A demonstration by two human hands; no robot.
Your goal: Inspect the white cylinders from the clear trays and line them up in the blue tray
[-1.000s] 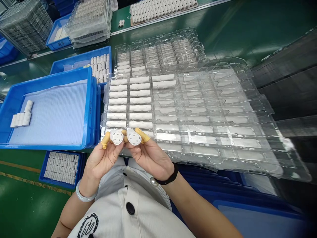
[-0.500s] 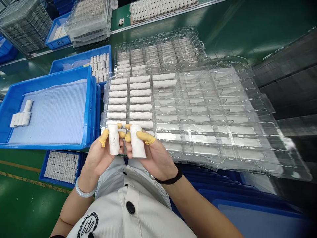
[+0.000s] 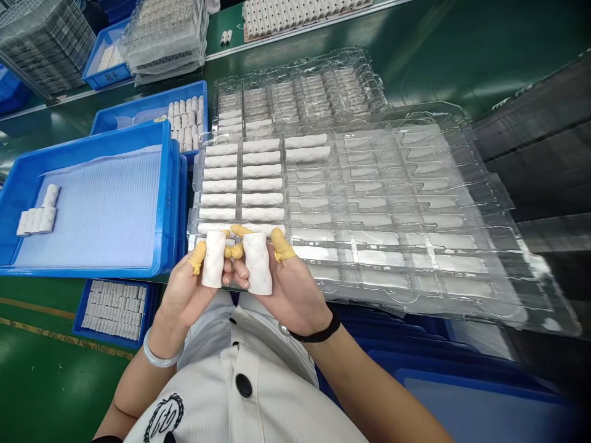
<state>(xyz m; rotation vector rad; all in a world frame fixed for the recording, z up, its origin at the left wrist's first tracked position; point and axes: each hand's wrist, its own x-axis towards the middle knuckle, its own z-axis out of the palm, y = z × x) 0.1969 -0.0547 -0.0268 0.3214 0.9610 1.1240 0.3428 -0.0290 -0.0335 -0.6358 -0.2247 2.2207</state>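
Each hand holds one short white cylinder with a wavy surface, and both wear yellow finger cots. My left hand (image 3: pixel 187 283) grips the left white cylinder (image 3: pixel 213 259) between thumb and fingers. In my right hand (image 3: pixel 298 286) lies the right white cylinder (image 3: pixel 257 263), resting against the fingers with the thumb beside it. Both cylinders are roughly upright and a small gap apart, over the near edge of a clear plastic tray (image 3: pixel 314 243). White cylinders lie in rows in that tray's left columns, with two in the third column.
At left a blue bin (image 3: pixel 159 246) holds several white cylinders on a ribbed liner. Behind it stands another blue bin (image 3: pixel 133 103) of cylinders; a low blue crate (image 3: pixel 83 320) is below. A second clear tray (image 3: pixel 376 86) sits behind the first, and stacked trays (image 3: pixel 168 46) stand further back.
Both cylinders have turned in the fingers; the dark specks on the left one no longer show. My right thumb has lifted off its cylinder to the right side.
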